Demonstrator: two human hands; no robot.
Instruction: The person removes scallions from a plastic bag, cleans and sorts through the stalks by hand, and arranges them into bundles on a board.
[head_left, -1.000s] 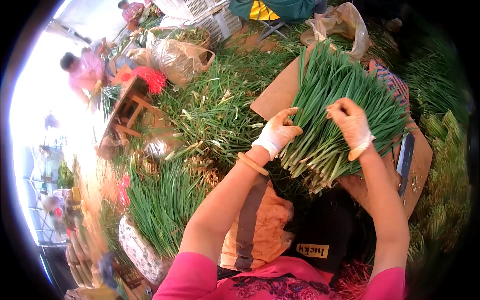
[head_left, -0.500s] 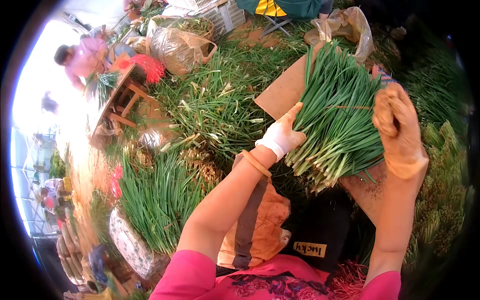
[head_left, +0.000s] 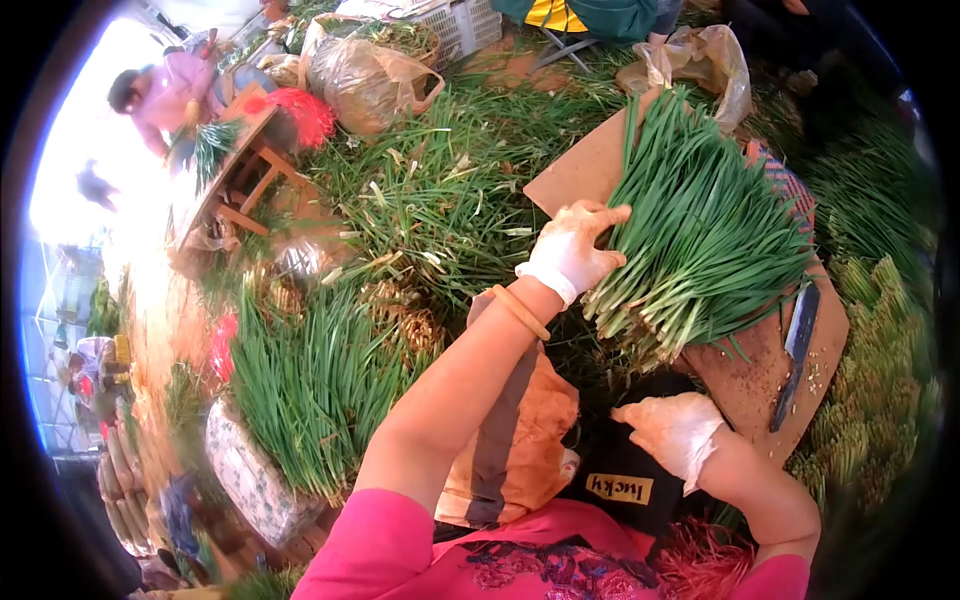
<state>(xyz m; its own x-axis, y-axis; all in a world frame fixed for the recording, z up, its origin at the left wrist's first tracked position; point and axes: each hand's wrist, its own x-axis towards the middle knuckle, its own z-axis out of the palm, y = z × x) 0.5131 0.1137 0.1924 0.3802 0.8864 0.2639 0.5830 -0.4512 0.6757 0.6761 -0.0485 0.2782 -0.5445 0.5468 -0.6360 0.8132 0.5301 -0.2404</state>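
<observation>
Resting the left hand [head_left: 578,250] against the left side of a big bunch of green stems [head_left: 710,225], thumb and fingers spread apart. See the bunch lying on a brown board [head_left: 570,175], pale ends near the body, just beside a knife [head_left: 799,335]. Holding the right hand [head_left: 672,428] low over black cloth [head_left: 608,455], away from the bunch; cannot tell if grasping anything. Looks like a steadying step. Seems to call next for a gentle touch, so as not to scatter stems.

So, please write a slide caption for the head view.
Gloved left hand at the edge of a pile of green stalks on a brown board, right hand above dark cloth.
</observation>
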